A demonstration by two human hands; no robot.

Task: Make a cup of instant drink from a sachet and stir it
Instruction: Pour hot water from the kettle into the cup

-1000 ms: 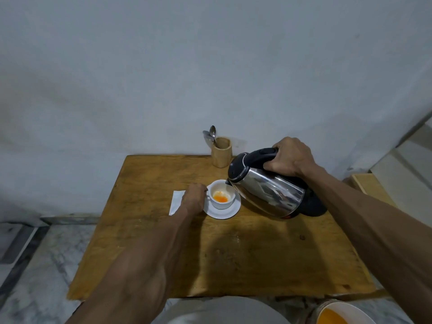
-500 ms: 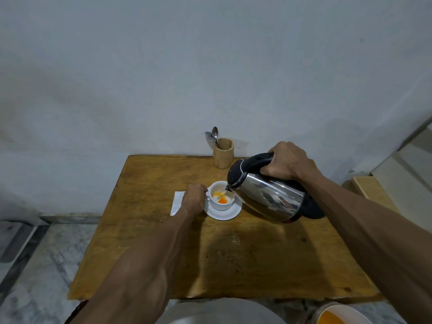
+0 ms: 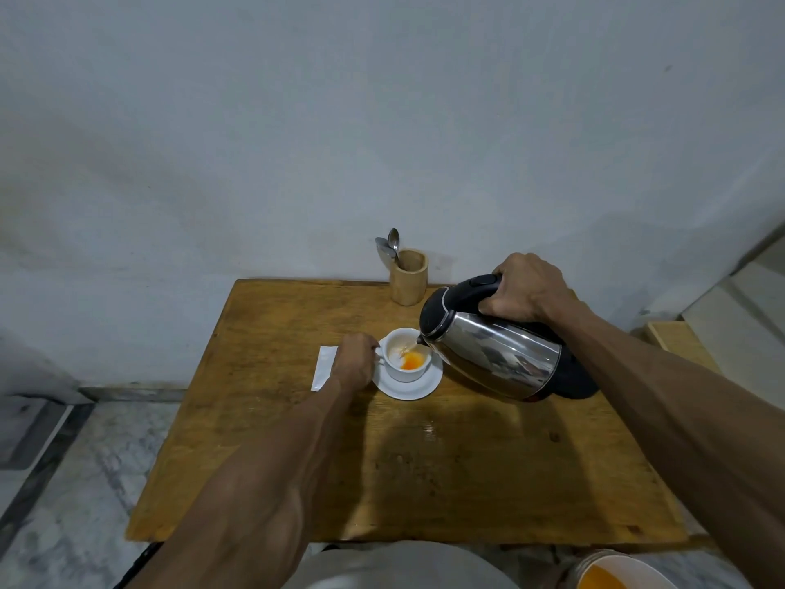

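Observation:
A white cup (image 3: 405,371) with orange powder and water inside stands on a white saucer (image 3: 410,388) on the wooden table (image 3: 424,469). My left hand (image 3: 353,366) holds the cup's handle. My right hand (image 3: 529,287) grips the black handle of a steel kettle (image 3: 492,355), tilted so its spout is over the cup's rim and a thin stream of water runs in. A white sachet (image 3: 323,367) lies flat just left of my left hand, partly hidden by it.
A wooden holder (image 3: 408,277) with spoons (image 3: 390,248) stands at the table's back edge by the wall. A bowl with orange content (image 3: 611,576) shows at the bottom right. A wooden box (image 3: 679,346) sits to the right of the table.
The kettle has tipped further towards the cup and water now runs in; the orange powder in the cup is wetter and spread. My left hand stays on the cup's handle.

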